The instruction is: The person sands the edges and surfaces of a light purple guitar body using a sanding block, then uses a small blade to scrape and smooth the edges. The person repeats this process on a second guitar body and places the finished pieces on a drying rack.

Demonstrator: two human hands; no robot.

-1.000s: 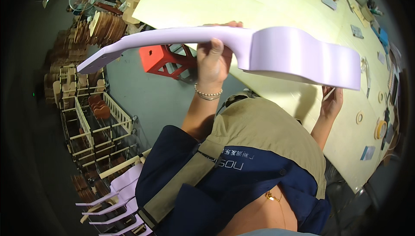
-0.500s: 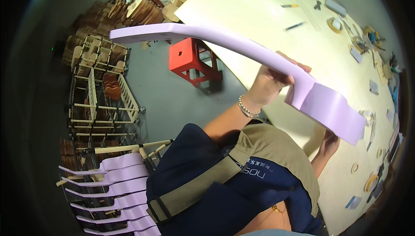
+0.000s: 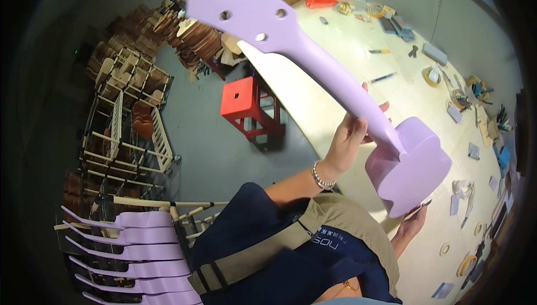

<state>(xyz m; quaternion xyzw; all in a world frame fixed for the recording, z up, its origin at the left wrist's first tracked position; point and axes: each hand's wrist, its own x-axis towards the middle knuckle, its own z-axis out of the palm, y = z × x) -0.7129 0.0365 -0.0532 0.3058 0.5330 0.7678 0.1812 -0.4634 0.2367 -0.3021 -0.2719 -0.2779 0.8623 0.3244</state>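
Observation:
A lavender-painted ukulele (image 3: pixel 417 162) without strings is held up, tilted, over the table's near edge. Its headstock, pierced by several holes, points to the far left, and the neck's rounded back faces me. My left hand (image 3: pixel 351 137), with a beaded bracelet at the wrist, is closed round the neck close to the body. At the body's lower end, my right hand (image 3: pixel 413 224) grips the rim; the body partly hides its fingers. A small dark spot shows by its fingertips, too small to name.
Several lavender ukuleles (image 3: pixel 154 252) hang in a row on a rack at lower left. A red stool (image 3: pixel 240 98) stands beside the white table (image 3: pixel 358 59). Tape rolls (image 3: pixel 432 76), sanding blocks and pens lie on the table. Slatted carts (image 3: pixel 114 120) and stacked wooden parts (image 3: pixel 198 42) stand farther left.
The ukulele has been turned from its side view so that the backs of neck and headstock face me. Its headstock has risen and swung right; both hands keep hold.

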